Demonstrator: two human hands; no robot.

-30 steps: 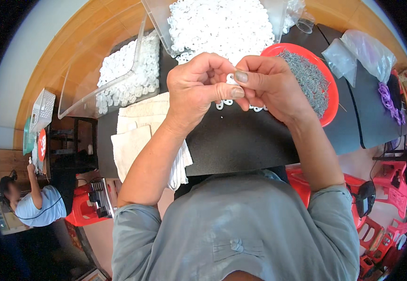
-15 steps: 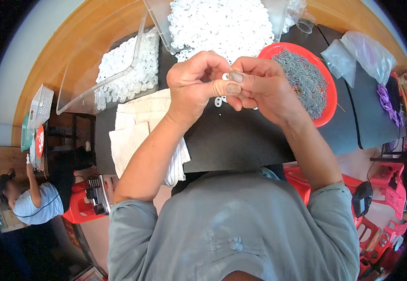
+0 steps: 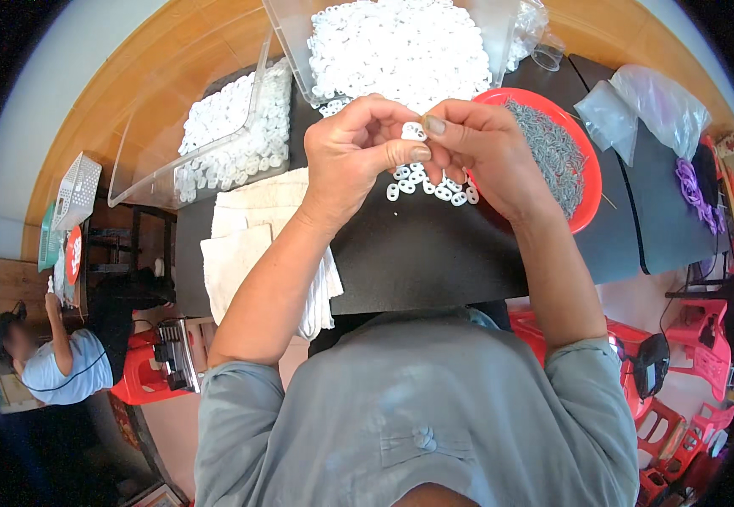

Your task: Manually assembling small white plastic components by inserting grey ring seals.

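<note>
Between the thumb and forefinger of my left hand [image 3: 346,156] is a small white plastic piece with two holes [image 3: 412,130]. Close against its right side, my right hand [image 3: 492,160] has thumb and forefinger pinched together; whatever is in that pinch is too small to make out. Several loose white two-hole pieces [image 3: 444,193] lie on the black table [image 3: 434,262] just below my fingers. Right of my right hand, a red bowl [image 3: 589,203] holds a heap of thin grey metal parts [image 3: 553,156], perhaps screws.
A clear bin [image 3: 295,52] full of white pieces stands at the far side. Left of it, another clear container [image 3: 143,188] holds more. Folded cream cloths [image 3: 236,253] lie at the left, plastic bags [image 3: 663,101] at the far right. A person [image 3: 75,359] sits off to the left.
My right thumb has drawn back from my left thumb, so the held white piece shows more fully. More loose pieces are visible under my hands. The whole view has shifted slightly.
</note>
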